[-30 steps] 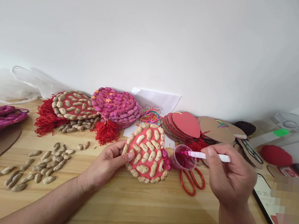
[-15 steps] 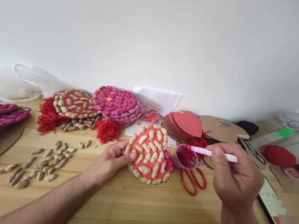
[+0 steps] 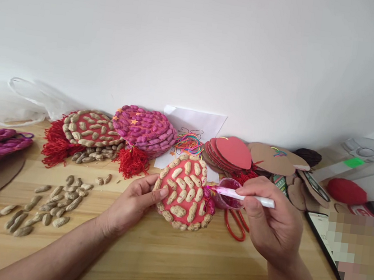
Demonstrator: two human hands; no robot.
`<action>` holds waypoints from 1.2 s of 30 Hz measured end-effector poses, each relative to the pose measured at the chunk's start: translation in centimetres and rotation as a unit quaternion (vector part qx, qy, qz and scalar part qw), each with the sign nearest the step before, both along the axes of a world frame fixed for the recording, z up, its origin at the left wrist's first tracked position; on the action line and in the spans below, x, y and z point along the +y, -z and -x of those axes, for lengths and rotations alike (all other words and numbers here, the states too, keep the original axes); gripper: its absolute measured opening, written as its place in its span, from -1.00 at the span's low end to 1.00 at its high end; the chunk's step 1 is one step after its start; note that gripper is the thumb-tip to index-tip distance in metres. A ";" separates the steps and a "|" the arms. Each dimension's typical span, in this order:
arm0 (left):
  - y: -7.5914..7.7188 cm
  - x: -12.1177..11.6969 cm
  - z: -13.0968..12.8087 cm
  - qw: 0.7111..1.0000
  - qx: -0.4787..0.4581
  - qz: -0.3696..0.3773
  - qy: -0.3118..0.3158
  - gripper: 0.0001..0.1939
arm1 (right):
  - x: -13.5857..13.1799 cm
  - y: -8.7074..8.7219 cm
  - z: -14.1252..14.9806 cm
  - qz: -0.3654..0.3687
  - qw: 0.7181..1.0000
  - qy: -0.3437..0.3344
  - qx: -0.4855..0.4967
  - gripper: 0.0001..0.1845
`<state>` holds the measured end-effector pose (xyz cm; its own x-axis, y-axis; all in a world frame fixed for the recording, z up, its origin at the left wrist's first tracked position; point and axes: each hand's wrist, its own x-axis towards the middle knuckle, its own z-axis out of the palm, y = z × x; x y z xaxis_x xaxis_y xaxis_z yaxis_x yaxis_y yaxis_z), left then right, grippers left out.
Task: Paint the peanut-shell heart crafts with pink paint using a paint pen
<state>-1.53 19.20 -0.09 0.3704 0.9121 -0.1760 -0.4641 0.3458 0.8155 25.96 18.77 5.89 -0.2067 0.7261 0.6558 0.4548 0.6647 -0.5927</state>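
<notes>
My left hand (image 3: 136,204) is closed on the left edge of a red cardboard piece covered with peanuts (image 3: 186,184), thumb on its front. Most of its peanuts are plain tan; a few on the right edge are magenta. In my right hand (image 3: 270,220) is a white-handled paintbrush (image 3: 251,197), gripped between thumb and fingers. Its magenta-stained tip touches or nearly touches the right edge of the piece. Just behind the brush stands a clear cup of magenta paint (image 3: 222,202), partly covered. Orange-handled scissors (image 3: 234,230) lie below the cup, partly hidden by my right hand.
Loose peanuts (image 3: 55,201) lie on the wooden table at left. Behind them are a plain peanut piece with red tassel (image 3: 89,129) and a stack of magenta peanut pieces (image 3: 142,127). Red cardboard shapes (image 3: 233,152) are stacked at right, near a tablet (image 3: 320,224) and red yarn (image 3: 347,190).
My right hand has moved left with the paintbrush, from over the paint cup to the right edge of the peanut piece. My left hand keeps its hold.
</notes>
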 end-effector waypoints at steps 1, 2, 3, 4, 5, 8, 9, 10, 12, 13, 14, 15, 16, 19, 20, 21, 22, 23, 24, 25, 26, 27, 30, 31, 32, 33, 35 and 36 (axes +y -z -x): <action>-0.1 0.0 0.0 1.000 -0.001 0.002 -0.001 -0.70 | 0.0 0.0 0.1 -0.002 1.000 -0.002 -0.003 -0.88; -0.1 0.0 0.0 1.000 -0.001 0.004 -0.003 -0.69 | 0.0 0.0 0.1 -0.003 1.000 -0.005 -0.006 -0.88; -0.2 0.0 0.0 1.000 0.001 0.006 -0.005 -0.68 | 0.1 0.0 0.2 -0.006 1.000 -0.009 -0.009 -0.87; -0.2 0.0 0.0 1.000 0.004 0.006 -0.006 -0.67 | 0.1 0.1 0.2 -0.007 1.000 -0.011 -0.013 -0.87; -0.2 0.0 -0.1 1.000 0.007 0.007 -0.007 -0.67 | 0.2 0.1 0.2 -0.008 1.000 -0.013 -0.016 -0.86; -0.3 0.0 -0.1 1.000 0.009 0.008 -0.008 -0.68 | 0.2 0.2 0.3 -0.005 0.999 -0.012 -0.029 -0.86; -0.3 0.0 -0.1 1.000 0.007 0.008 -0.008 -0.69 | 0.2 0.2 0.3 -0.002 0.999 -0.010 -0.033 -0.87; -0.3 0.0 -0.1 1.000 0.007 0.007 -0.008 -0.71 | 0.2 0.2 0.3 0.001 0.999 -0.007 -0.036 -0.87; -0.3 0.0 0.0 1.000 0.008 0.005 -0.010 -0.74 | 0.2 0.2 0.3 0.001 0.999 -0.004 -0.037 -0.88; -0.2 0.0 0.0 1.000 0.011 0.004 -0.011 -0.74 | 0.2 0.2 0.4 0.000 0.999 -0.003 -0.038 -0.89; -0.2 0.0 0.0 1.000 0.015 0.005 -0.011 -0.74 | 0.2 0.2 0.4 -0.002 0.999 -0.002 -0.039 -0.89; -0.1 0.0 0.1 1.000 0.019 0.006 -0.010 -0.72 | 0.2 0.2 0.4 -0.004 0.999 -0.001 -0.040 -0.90; 0.0 -0.1 0.1 1.000 0.022 0.006 -0.008 -0.69 | 0.2 0.2 0.4 -0.004 0.999 0.000 -0.041 -0.90; 0.1 -0.1 0.2 1.000 0.028 0.003 0.005 -0.61 | 0.3 0.1 0.4 -0.008 0.999 0.006 -0.046 -0.91; 0.1 -0.1 0.3 1.000 0.030 0.001 0.009 -0.60 | 0.3 0.1 0.4 -0.010 0.999 0.008 -0.046 -0.91; 0.2 -0.2 0.3 0.999 0.033 0.000 0.013 -0.59 | 0.3 0.1 0.4 -0.013 0.999 0.008 -0.047 -0.91; 0.1 -0.2 0.3 0.999 0.037 -0.003 0.017 -0.60 | 0.3 0.1 0.4 -0.016 0.999 0.008 -0.047 -0.91; 0.1 -0.2 0.3 0.999 0.042 -0.008 0.021 -0.60 | 0.3 0.1 0.3 -0.018 0.999 0.008 -0.048 -0.90; 0.0 -0.3 0.3 0.998 0.048 -0.014 0.023 -0.60 | 0.3 0.1 0.3 -0.020 0.999 0.007 -0.049 -0.90; -0.1 -0.3 0.3 0.998 0.055 -0.022 0.025 -0.60 | 0.3 0.1 0.4 -0.022 0.998 0.007 -0.051 -0.89; -0.2 -0.3 0.3 0.997 0.063 -0.031 0.024 -0.60 | 0.3 0.1 0.4 -0.025 0.998 0.005 -0.053 -0.88; -0.4 -0.3 0.3 0.996 0.072 -0.039 0.022 -0.60 | 0.3 0.2 0.4 -0.029 0.998 0.002 -0.056 -0.87; -0.6 -0.4 0.4 0.994 0.090 -0.056 0.011 -0.60 | 0.3 0.2 0.6 -0.038 0.997 -0.008 -0.064 -0.87; -0.6 -0.3 0.4 0.994 0.092 -0.059 0.008 -0.61 | 0.3 0.2 0.6 -0.039 0.997 -0.009 -0.069 -0.87; -0.6 -0.3 0.4 0.994 0.092 -0.062 0.005 -0.61 | 0.2 0.2 0.6 -0.040 0.996 -0.009 -0.074 -0.88; -0.6 -0.3 0.4 0.994 0.093 -0.064 0.002 -0.61 | 0.2 0.1 0.6 -0.041 0.996 -0.009 -0.080 -0.88; -0.6 -0.4 0.4 0.993 0.097 -0.064 -0.001 -0.62 | 0.1 0.1 0.7 -0.049 0.995 -0.009 -0.087 -0.88; -0.5 -0.4 0.4 0.993 0.099 -0.063 0.001 -0.61 | 0.1 0.1 0.7 -0.053 0.995 -0.008 -0.087 -0.88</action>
